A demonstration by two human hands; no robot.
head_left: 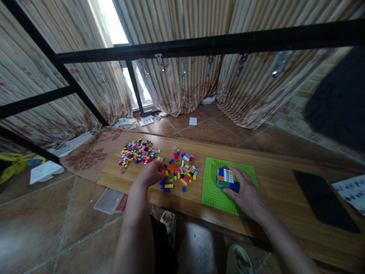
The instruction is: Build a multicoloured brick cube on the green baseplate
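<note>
My right hand [244, 189] grips a small block built of blue, white, orange and green bricks [227, 178], thumb at its near side and fingers at its far side. The block is over the bright green baseplate [211, 190]. My left hand [152, 174] is at the left edge of a loose scatter of bricks [182, 173], its fingers pressed together and pointing down; what they hold, if anything, is too small to tell. Farther left lies a denser pile of small coloured bricks [138, 152].
The wooden table [273, 179] bears a black flat object [325, 199] at the right, near a printed sheet [352, 192]. A clear plastic lid or box [110, 200] lies on the floor at the left. A black metal bar [182, 47] crosses above the far side.
</note>
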